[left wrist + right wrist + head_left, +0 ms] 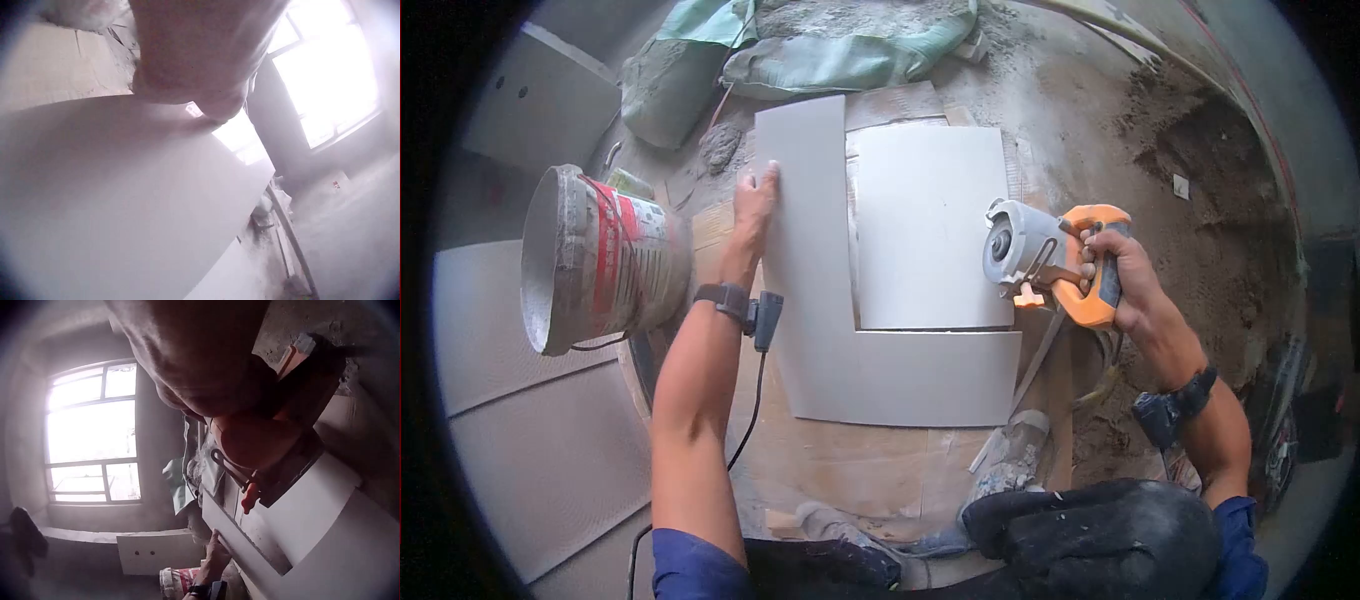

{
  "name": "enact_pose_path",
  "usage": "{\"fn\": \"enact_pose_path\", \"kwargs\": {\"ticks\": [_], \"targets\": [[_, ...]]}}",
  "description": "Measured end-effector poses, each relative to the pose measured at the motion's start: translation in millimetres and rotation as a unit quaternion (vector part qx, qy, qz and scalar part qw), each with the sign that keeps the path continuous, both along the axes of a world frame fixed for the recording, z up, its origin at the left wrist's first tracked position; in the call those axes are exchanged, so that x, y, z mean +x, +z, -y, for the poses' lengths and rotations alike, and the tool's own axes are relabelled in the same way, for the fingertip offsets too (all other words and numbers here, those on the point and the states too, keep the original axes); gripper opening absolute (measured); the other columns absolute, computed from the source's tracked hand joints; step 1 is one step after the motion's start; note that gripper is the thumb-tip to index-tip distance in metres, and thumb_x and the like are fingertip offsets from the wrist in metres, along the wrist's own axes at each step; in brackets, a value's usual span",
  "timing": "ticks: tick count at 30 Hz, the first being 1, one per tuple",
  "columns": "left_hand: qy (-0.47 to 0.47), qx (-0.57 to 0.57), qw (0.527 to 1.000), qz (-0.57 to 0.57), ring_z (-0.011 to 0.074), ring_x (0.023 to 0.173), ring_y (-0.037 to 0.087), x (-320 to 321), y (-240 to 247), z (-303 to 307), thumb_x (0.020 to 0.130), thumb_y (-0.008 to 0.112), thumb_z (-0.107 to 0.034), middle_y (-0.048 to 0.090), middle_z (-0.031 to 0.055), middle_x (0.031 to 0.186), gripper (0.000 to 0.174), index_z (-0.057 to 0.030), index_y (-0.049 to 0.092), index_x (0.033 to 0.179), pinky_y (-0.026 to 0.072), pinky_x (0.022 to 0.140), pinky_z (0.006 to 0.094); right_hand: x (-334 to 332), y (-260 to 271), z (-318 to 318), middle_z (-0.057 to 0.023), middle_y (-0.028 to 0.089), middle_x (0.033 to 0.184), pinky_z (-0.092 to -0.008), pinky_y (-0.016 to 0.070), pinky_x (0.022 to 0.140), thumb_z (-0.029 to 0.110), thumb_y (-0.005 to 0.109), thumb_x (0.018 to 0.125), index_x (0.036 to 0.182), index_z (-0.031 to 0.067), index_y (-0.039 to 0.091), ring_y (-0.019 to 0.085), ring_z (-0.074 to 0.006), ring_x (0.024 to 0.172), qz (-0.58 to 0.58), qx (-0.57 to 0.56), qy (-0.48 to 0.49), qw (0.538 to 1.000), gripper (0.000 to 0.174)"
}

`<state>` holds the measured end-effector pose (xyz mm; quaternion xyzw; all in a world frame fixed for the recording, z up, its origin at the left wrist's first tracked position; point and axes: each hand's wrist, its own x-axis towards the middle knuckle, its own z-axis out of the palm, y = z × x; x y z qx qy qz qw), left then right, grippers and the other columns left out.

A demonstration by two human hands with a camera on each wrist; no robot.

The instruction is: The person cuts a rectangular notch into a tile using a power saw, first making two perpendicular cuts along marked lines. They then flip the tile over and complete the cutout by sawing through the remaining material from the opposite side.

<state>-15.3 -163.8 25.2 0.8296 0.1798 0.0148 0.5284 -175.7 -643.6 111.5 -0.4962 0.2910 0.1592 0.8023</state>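
My left hand (755, 205) grips the left edge of a grey L-shaped tile (805, 290), one fingertip showing on its top face. In the left wrist view the tile (112, 200) spreads below that hand (200, 56). A whitish rectangular tile piece (930, 225) lies inside the L's corner, with a narrow gap along the cut edges. Off to the right, my right hand (1128, 272) holds an orange tile cutter (1090, 310) by its rear handle. Its round blade guard (1003, 245) faces left and overlaps the rectangular piece's right edge in the head view.
A dusty bucket (625, 260) lies tipped at the left, near large grey tiles (550, 440). Cardboard (850, 470) covers the floor beneath the work. Green sacks (850, 65) are at the far side. Sandy debris (1220, 180) spreads to the right, and a shoe (1015, 455) is close in front.
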Motion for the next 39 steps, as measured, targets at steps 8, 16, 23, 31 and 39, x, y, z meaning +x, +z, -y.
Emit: {"fn": "enact_pose_path", "kwargs": {"ticks": [8, 16, 23, 31, 39], "targets": [[-0.028, 0.142, 0.988, -0.062, 0.0343, 0.109, 0.068, 17, -49, -10, 0.088, 0.069, -0.035, 0.071, 0.0244, 0.113, 0.053, 0.0054, 0.065, 0.123, 0.0507, 0.095, 0.0413, 26, -6, 3, -0.0034, 0.060, 0.073, -0.0267, 0.0537, 0.048, 0.007, 0.058, 0.088, 0.102, 0.0034, 0.058, 0.060, -0.0116, 0.055, 0.025, -0.007, 0.023, 0.999, 0.014], [-0.034, 0.254, 0.961, -0.102, 0.0401, 0.111, 0.066, 4, -44, 0, 0.087, 0.071, -0.034, 0.069, 0.0289, 0.114, 0.051, 0.0056, 0.064, 0.118, 0.0503, 0.096, 0.0449, 26, 0, 6, -0.0042, 0.060, 0.076, -0.0262, 0.0559, 0.050, 0.007, 0.058, 0.088, 0.104, 0.0026, 0.059, 0.061, -0.0120, 0.057, 0.025, -0.001, -0.002, 1.000, 0.017], [-0.221, 0.427, 0.850, 0.216, 0.0375, 0.116, 0.058, -101, -14, 97, 0.086, 0.073, -0.019, 0.064, 0.0192, 0.119, 0.038, -0.0041, 0.061, 0.118, 0.0448, 0.102, 0.0462, 30, -11, 21, -0.0039, 0.060, 0.082, -0.0281, 0.0568, 0.052, 0.009, 0.060, 0.088, 0.105, 0.0033, 0.060, 0.062, -0.0128, 0.061, 0.041, 0.014, -0.005, 0.999, 0.017], [-0.461, 0.386, 0.794, 0.088, 0.0283, 0.117, 0.056, -254, -47, 239, 0.075, 0.076, -0.030, 0.059, 0.0134, 0.119, 0.050, -0.0056, 0.061, 0.116, 0.0447, 0.102, 0.0437, 39, -20, 15, -0.0042, 0.060, 0.084, -0.0288, 0.0571, 0.054, 0.011, 0.062, 0.089, 0.105, 0.0031, 0.059, 0.063, -0.0137, 0.066, 0.067, 0.031, -0.008, 0.997, 0.018], [-0.679, 0.399, 0.571, 0.229, 0.0252, 0.133, 0.047, -227, -54, 263, 0.092, 0.059, -0.035, 0.057, 0.0046, 0.136, 0.036, -0.0166, 0.065, 0.122, 0.0307, 0.117, 0.0465, 38, -4, 8, -0.0037, 0.059, 0.079, -0.0281, 0.0558, 0.053, 0.010, 0.062, 0.090, 0.106, 0.0043, 0.056, 0.060, -0.0124, 0.061, 0.052, 0.023, 0.019, 0.998, 0.018]]}}
